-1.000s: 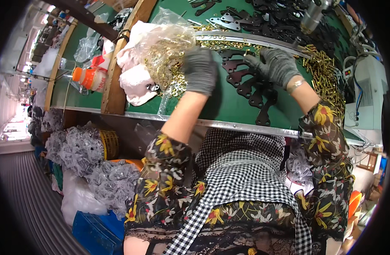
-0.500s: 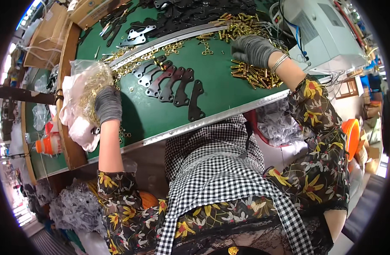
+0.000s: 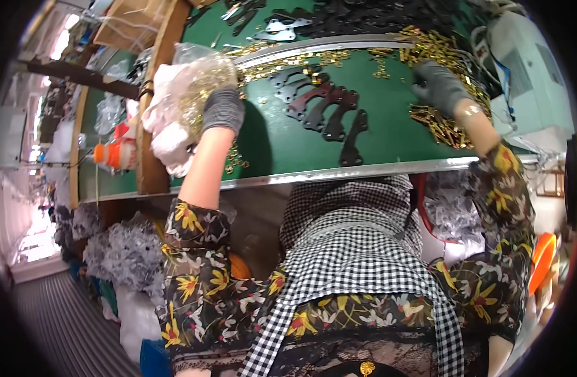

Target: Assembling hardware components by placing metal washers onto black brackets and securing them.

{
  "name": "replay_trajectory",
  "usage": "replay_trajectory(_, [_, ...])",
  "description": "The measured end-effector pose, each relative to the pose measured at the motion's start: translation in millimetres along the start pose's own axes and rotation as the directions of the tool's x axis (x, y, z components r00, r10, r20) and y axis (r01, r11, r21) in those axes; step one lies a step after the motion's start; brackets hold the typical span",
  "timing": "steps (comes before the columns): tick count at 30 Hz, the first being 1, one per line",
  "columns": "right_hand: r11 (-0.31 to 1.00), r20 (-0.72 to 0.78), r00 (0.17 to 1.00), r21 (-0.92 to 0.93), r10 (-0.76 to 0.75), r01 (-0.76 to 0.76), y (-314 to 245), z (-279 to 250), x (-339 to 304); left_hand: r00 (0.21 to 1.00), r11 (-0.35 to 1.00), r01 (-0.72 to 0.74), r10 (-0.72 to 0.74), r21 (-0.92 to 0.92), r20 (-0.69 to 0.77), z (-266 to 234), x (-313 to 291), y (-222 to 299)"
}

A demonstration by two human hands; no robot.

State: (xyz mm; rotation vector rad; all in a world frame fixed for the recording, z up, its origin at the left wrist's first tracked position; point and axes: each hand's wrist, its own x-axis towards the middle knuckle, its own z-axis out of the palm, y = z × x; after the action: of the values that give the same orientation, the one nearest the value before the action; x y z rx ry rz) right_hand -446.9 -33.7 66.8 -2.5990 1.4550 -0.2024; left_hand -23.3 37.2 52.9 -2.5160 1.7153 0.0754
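Observation:
My left hand [image 3: 224,110], in a grey glove, rests against a clear plastic bag [image 3: 199,78] of small gold-coloured nuts or rings; its fingers are hidden from view. On the right, my gloved right hand [image 3: 440,87] bends its fingers down over the bench between two heaps of brass-coloured pins; whatever is in the fingertips cannot be made out. Just below that hand lies the nearer heap of pins [image 3: 440,125]. Between my hands, several dark, curved metal plates [image 3: 334,122] lie in a slanting row, the rightmost plate [image 3: 354,138] slightly apart. Small brass pieces sit on the upper plates.
A metal strip [image 3: 339,44] crosses the green bench [image 3: 288,151], with loose gold rings along it and black plates piled beyond. A wooden divider [image 3: 153,125] stands left, near an orange-and-white bottle [image 3: 120,154]. A pale machine [image 3: 530,69] with cables occupies the right.
The whole view has turned, and the bench now appears farther right and higher. Relative to the bench, both hands stay in about the same places; the plates have not visibly moved.

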Motion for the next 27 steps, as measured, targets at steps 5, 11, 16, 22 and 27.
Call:
replay_trajectory(5, [0.743, 0.044, 0.973, 0.638, 0.225, -0.2, 21, -9, -30, 0.929, 0.959, -0.261, 0.217, -0.113, -0.299, 36, -2, -7])
replay_trajectory(11, [0.499, 0.046, 0.983, 0.857, 0.176, -0.13, -34, -6, -25, 0.808, 0.925, -0.38, 0.322, -0.02, -0.493, 38, -10, -17])
replay_trajectory(16, [0.505, 0.057, 0.992, 0.857, 0.11, -0.105, -45, 8, -18, 0.962, 0.978, -0.208, 0.206, 0.008, -0.179, 30, 15, -6])
replay_trajectory(22, [0.469, 0.044, 0.985, 0.875, 0.168, -0.119, -57, 18, -16, 0.954, 0.967, -0.241, 0.252, 0.086, -0.16, 16, 12, 3])
replay_trajectory(27, [0.384, 0.212, 0.974, 0.895, 0.079, -0.226, -78, 23, 0, 0.709, 0.815, -0.568, 0.413, -0.114, -0.572, 7, -40, 46])
